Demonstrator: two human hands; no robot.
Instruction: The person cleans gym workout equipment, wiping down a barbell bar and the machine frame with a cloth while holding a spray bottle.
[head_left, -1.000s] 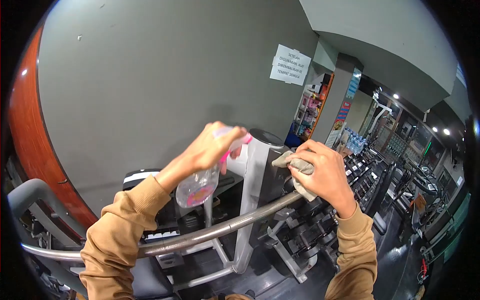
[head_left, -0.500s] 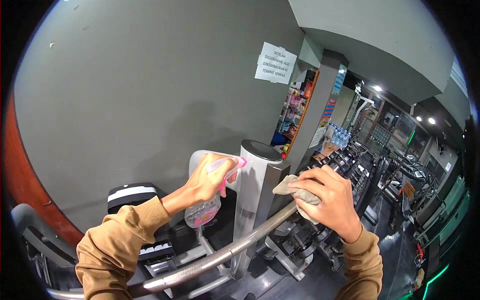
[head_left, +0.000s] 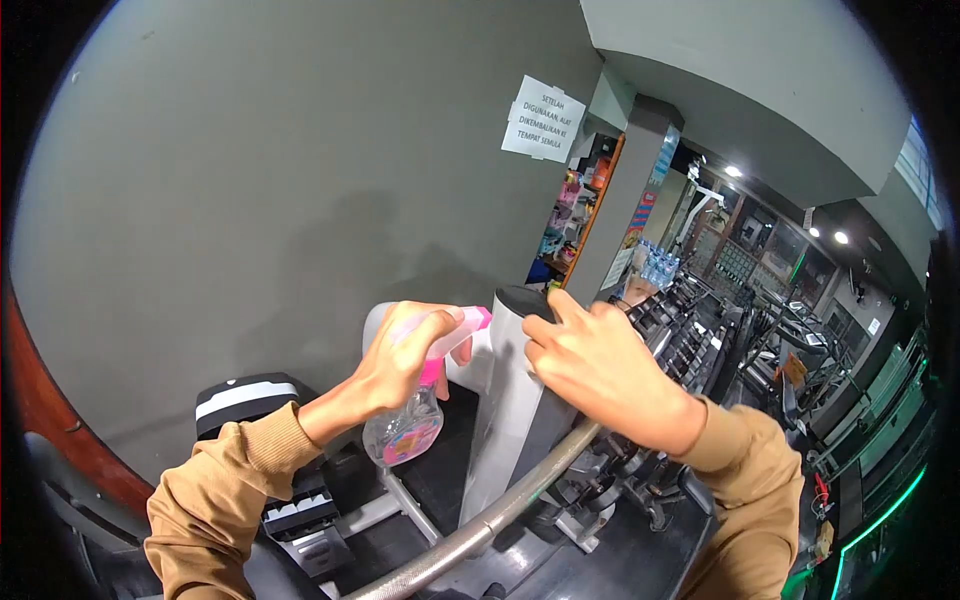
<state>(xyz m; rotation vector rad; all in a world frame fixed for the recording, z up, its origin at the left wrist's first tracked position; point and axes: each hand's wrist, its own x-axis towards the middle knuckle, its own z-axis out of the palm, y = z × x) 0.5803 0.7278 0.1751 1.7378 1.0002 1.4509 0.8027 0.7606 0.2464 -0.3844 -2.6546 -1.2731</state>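
Note:
My left hand (head_left: 392,358) is wrapped round the neck and trigger of a clear spray bottle (head_left: 408,436) with a pink and white spray head. The bottle's nozzle points right, at the white machine post (head_left: 498,430) with a dark round cap (head_left: 522,298). My right hand (head_left: 605,362) is at the upper right side of this post, fingers curled and its back towards me. The cloth it held a moment ago is hidden behind the hand. A bare metal bar (head_left: 490,522) runs slantwise below both hands.
A grey wall with a paper sign (head_left: 543,120) rises behind the post. Racks of dumbbells (head_left: 690,350) stretch back on the right, with water bottles (head_left: 658,265) beyond. A black and white padded machine (head_left: 245,400) stands at lower left.
My right hand has moved left and up from beside the post to its upper side and turned, hiding the cloth. My left hand still grips the spray bottle. The view has shifted slightly.

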